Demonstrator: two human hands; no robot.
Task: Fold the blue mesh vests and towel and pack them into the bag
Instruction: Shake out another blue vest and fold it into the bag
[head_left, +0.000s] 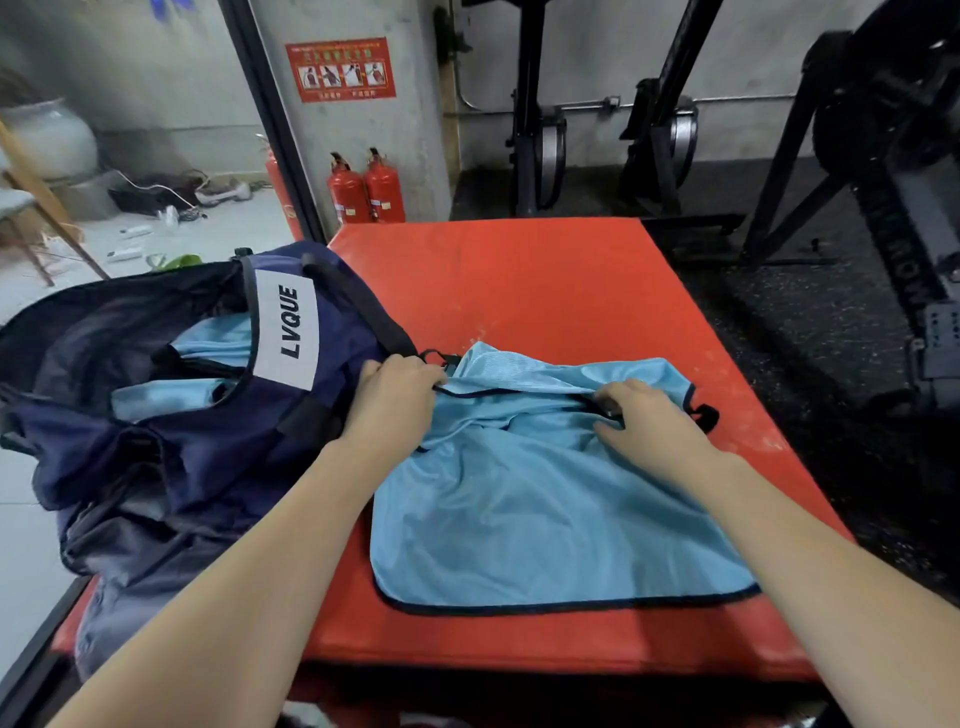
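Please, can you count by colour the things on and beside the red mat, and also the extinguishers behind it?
Light blue: 1 vest spread on the mat
Navy: 1 bag
Red: 3, the mat and 2 fire extinguishers
Total: 5

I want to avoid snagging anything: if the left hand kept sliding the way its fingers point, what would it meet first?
The left hand points up and right along the vest's top edge. It would probably meet the small black strap loop first, then bare red mat; depth is uncertain.
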